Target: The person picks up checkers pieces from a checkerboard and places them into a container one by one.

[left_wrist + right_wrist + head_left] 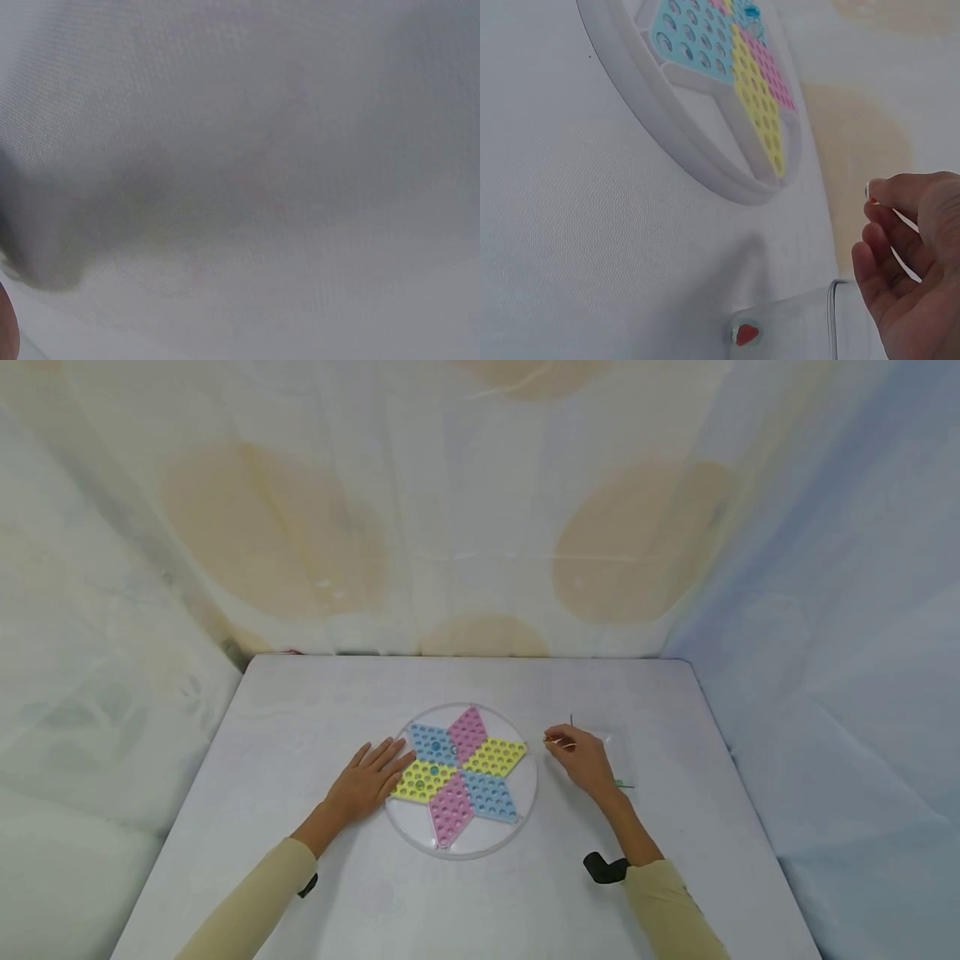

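A round white Chinese checkers board (461, 857) lies on the table, its star made of pink, yellow and blue holed sections. My left hand (367, 781) rests with spread, fairly straight fingers on the board's left edge. Several glass marbles sit in the holes, among them a blue marble (436, 746) and a greenish marble (420, 785). Right of the board, raised above the table, my right hand (581, 760) pinches a small marble (868, 191) between thumb and index finger. The fingers mostly hide that marble. The left wrist view shows mainly blurred tablecloth.
A clear plastic container (787, 315) stands beneath and beyond the right hand, with a red-centred marble (745, 334) at its corner. The white-covered table (300, 693) is bordered by hanging patterned cloth (465, 527) at the back and sides.
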Available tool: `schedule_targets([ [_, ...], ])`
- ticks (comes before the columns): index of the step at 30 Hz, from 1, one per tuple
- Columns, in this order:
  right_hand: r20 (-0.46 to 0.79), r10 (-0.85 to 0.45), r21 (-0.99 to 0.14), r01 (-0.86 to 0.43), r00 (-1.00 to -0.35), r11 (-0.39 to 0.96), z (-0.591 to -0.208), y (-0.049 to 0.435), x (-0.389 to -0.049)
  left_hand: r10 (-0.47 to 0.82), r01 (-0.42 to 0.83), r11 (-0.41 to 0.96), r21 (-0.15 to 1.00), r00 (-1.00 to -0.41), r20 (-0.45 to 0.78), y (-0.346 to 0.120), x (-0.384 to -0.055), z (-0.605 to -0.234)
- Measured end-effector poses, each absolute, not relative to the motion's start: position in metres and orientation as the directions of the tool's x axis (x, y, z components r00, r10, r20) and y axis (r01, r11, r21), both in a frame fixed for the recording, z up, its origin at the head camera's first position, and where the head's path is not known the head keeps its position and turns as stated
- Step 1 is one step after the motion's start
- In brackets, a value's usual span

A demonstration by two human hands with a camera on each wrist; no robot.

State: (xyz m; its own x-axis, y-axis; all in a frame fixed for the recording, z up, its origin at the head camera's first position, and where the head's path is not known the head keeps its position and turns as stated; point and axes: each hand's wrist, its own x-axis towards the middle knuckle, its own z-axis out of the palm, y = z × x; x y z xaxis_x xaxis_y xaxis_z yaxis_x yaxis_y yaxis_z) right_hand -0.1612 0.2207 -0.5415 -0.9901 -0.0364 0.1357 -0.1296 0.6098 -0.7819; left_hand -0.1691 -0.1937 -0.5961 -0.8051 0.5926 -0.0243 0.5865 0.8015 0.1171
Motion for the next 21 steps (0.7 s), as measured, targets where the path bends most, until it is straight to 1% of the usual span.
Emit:
schedule_targets([
  [5,0.133,-0.024,-0.776,-0.119,-0.991,0.619,-0.542,0.233,-0.159,0.595,0.589,0.799,0.126,-0.804,-0.017,-0.193,-0.17,-0.597],
  [14,0.152,-0.007,-0.774,-0.123,-0.988,0.621,-0.542,0.257,-0.155,0.609,0.608,0.781,0.142,-0.792,0.036,-0.192,-0.169,-0.594],
  [21,0.15,0.003,-0.754,-0.112,-0.989,0.647,-0.546,0.271,-0.15,0.601,0.596,0.791,0.14,-0.799,0.008,-0.192,-0.169,-0.595],
])
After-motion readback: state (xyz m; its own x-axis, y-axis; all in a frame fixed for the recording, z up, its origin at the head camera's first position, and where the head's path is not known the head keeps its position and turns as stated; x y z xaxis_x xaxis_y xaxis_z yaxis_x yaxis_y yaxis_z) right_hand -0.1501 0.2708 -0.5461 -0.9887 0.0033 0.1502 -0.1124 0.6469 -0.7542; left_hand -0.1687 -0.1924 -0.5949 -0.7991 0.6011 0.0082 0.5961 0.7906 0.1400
